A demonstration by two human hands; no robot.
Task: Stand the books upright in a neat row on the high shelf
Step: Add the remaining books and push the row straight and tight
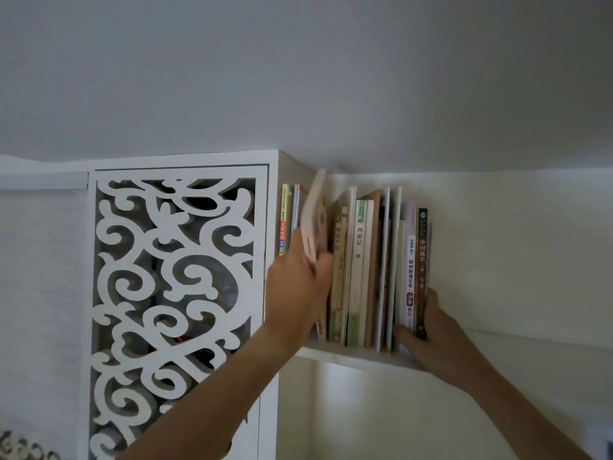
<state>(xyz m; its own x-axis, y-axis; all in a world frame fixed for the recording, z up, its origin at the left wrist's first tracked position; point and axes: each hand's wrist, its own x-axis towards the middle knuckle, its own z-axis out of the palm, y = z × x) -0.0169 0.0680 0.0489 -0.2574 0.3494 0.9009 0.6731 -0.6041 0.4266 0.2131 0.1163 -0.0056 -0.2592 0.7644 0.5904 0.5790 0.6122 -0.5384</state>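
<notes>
Now keep your right hand [434, 336] bracing the dark brown book [422, 273] at row's end, w/ left hand [298, 287] gripping the tilted pale paperback [315, 220]; slide it upright beside the white fretwork cabinet [175, 293].

A room in a home is shown, likely a study or living room. A white shelf [351, 356] is fixed high on a pale wall [514, 247], close under the ceiling [298, 78], and is filled with books [361, 270]. Beside it, a white cabinet [272, 293] is fronted by a carved scrollwork panel [172, 293], as found in household furniture.
</notes>
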